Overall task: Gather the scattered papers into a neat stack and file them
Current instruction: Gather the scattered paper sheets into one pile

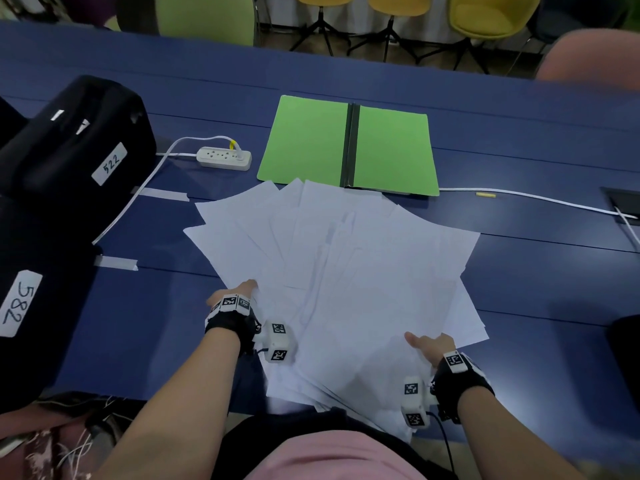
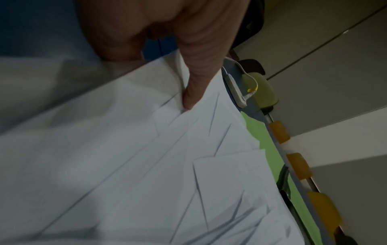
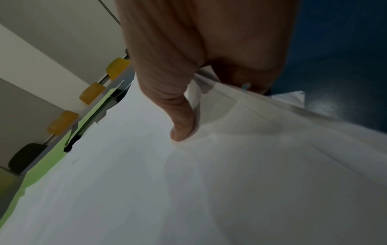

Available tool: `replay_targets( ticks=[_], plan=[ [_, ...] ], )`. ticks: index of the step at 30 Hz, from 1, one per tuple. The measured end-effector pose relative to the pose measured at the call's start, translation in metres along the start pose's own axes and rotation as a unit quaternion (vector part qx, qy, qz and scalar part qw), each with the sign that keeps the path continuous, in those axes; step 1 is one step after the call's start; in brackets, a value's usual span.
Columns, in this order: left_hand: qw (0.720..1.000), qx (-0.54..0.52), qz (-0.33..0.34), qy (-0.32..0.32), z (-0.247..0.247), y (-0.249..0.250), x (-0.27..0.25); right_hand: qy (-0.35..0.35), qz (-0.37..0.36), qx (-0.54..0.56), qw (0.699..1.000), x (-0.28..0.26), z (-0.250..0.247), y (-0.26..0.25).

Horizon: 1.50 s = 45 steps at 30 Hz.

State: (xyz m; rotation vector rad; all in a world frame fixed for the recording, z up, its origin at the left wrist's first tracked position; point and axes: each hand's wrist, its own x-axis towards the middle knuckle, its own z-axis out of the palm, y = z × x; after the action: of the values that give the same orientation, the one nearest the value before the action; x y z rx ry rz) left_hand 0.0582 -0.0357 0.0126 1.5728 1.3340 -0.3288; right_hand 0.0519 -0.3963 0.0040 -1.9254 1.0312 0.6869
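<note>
Several white papers lie fanned out and overlapping on the blue table, their near ends hanging over the front edge. My left hand pinches the pile's left edge, its thumb on top of the papers and its fingers hidden beneath. My right hand grips the near right edge; its thumb presses the top sheet of the papers and the fingers curl under. Just beyond the pile, a green folder lies open and flat, with a black spine.
A white power strip and its cable lie left of the folder. Two black bags with number labels fill the table's left side. Another white cable runs off to the right. Chairs stand behind the table.
</note>
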Motion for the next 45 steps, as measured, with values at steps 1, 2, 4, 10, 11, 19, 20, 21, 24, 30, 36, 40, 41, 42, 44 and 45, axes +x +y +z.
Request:
replay_targets(
  ticks=[1,2,4,10,11,19,20,21,24,30,36,40,41,42,44,45],
  plan=[
    [1.000,-0.002,0.008,-0.002,0.002,0.001,-0.002,0.000,-0.001,-0.001,1.000,0.000,0.001,0.000],
    [1.000,0.002,0.008,-0.007,0.004,0.002,-0.002,0.000,0.000,0.000,1.000,-0.001,0.001,0.000],
    [1.000,0.016,0.005,-0.016,0.006,0.005,-0.007,0.003,0.001,-0.003,1.000,-0.003,0.001,0.000],
    [0.997,0.079,-0.016,0.001,0.010,0.008,-0.009,0.000,0.001,-0.009,1.000,-0.003,0.001,0.000],
    [0.999,0.052,-0.014,-0.006,0.010,0.009,-0.009,-0.002,0.001,-0.011,1.000,-0.004,0.001,0.000],
    [0.984,-0.151,0.013,-0.088,0.003,0.013,0.001,-0.003,0.005,-0.019,1.000,-0.003,0.000,-0.002],
    [0.983,-0.149,0.022,-0.102,0.003,0.013,-0.002,-0.002,0.005,-0.021,1.000,-0.003,0.000,-0.002],
    [0.985,-0.128,0.038,-0.106,0.003,0.013,-0.003,-0.003,0.003,-0.018,1.000,-0.004,-0.001,-0.001],
    [0.985,-0.002,0.161,-0.060,0.009,0.016,-0.009,-0.006,0.004,-0.004,1.000,-0.006,0.000,-0.001],
    [0.946,0.147,0.276,0.088,-0.013,0.043,-0.043,-0.008,-0.002,-0.004,1.000,-0.004,-0.002,0.001],
    [0.914,0.127,0.365,0.127,-0.057,0.068,-0.077,-0.009,-0.009,-0.008,1.000,-0.004,-0.001,0.001],
    [0.889,0.070,0.450,0.052,-0.065,0.084,-0.117,-0.006,-0.008,0.000,1.000,-0.002,0.000,0.001],
    [0.885,0.043,0.464,0.017,-0.064,0.087,-0.126,-0.008,-0.005,0.003,1.000,-0.001,0.000,0.002],
    [0.881,0.015,0.472,-0.021,-0.062,0.089,-0.135,-0.007,-0.004,0.007,1.000,0.001,0.001,0.003],
    [0.877,-0.041,0.471,-0.084,-0.055,0.093,-0.145,-0.009,-0.006,0.008,1.000,0.005,0.002,0.006],
    [0.878,-0.069,0.461,-0.113,-0.051,0.094,-0.148,-0.011,-0.008,0.004,1.000,0.006,0.002,0.007]
  ],
)
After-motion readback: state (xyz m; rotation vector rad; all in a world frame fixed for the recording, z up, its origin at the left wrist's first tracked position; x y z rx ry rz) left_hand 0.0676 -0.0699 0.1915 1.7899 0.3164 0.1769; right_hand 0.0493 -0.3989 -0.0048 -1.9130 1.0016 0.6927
